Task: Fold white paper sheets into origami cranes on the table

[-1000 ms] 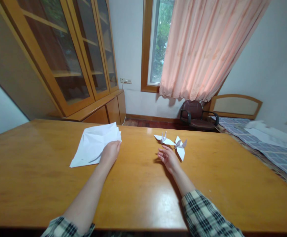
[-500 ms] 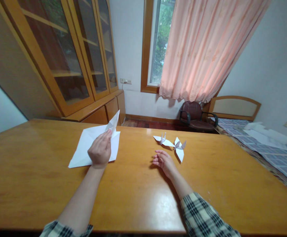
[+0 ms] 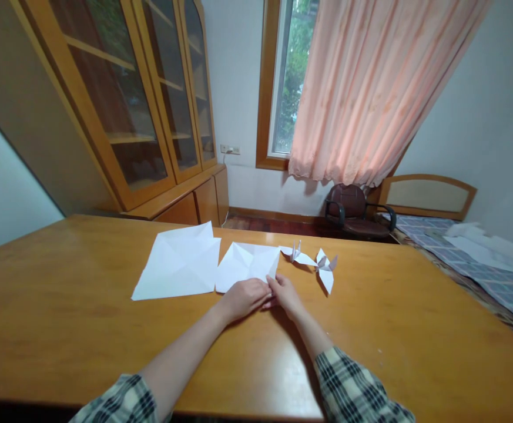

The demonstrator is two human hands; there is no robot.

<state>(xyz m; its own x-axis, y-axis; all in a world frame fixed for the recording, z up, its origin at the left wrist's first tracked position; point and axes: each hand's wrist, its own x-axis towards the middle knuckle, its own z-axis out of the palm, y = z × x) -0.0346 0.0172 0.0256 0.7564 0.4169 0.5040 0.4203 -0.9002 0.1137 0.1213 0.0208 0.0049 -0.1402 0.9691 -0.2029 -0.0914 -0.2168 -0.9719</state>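
Note:
A creased white paper sheet (image 3: 246, 264) lies on the wooden table (image 3: 84, 317) in front of me. My left hand (image 3: 244, 298) and my right hand (image 3: 285, 292) meet at its near right corner, fingers curled and pinching the edge. To the left rests a stack of white sheets (image 3: 179, 263), flat and untouched. Two folded paper cranes (image 3: 302, 256) (image 3: 327, 270) stand just right of the sheet, beyond my right hand.
A glass-door wooden cabinet (image 3: 150, 117) stands at the back left. Behind the table are a window with a pink curtain (image 3: 371, 88), a dark armchair (image 3: 355, 208) and a bed (image 3: 480, 258) with white cloth at the right.
My left hand lifted one sheet off the stack and carried it right to the table's middle. My right hand moved left to meet it at the sheet's near corner.

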